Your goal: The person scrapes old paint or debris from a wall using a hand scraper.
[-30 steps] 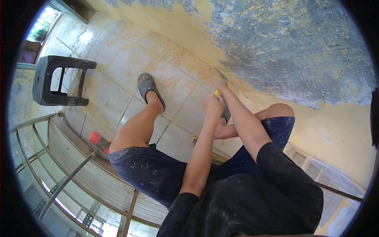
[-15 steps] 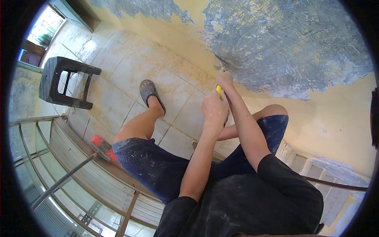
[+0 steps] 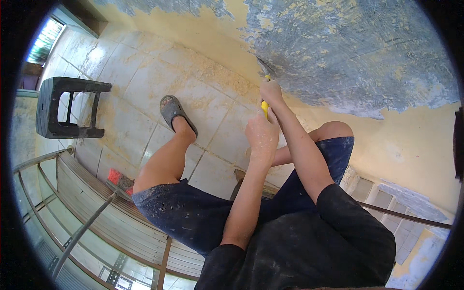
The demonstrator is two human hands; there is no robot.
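Right grip (image 3: 271, 92) on scraper (image 3: 264, 106), stool (image 3: 47, 110) well apart

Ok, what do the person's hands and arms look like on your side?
Left hand and right hand are ungloved, with pale specks showing on the left. Both forearms are bare, with no watch or band visible. The left sleeve and right sleeve are short and black.

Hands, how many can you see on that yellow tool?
2. The right hand grips the yellow handle nearer the metal blade; the left hand is at the handle's other end. No other hands show.
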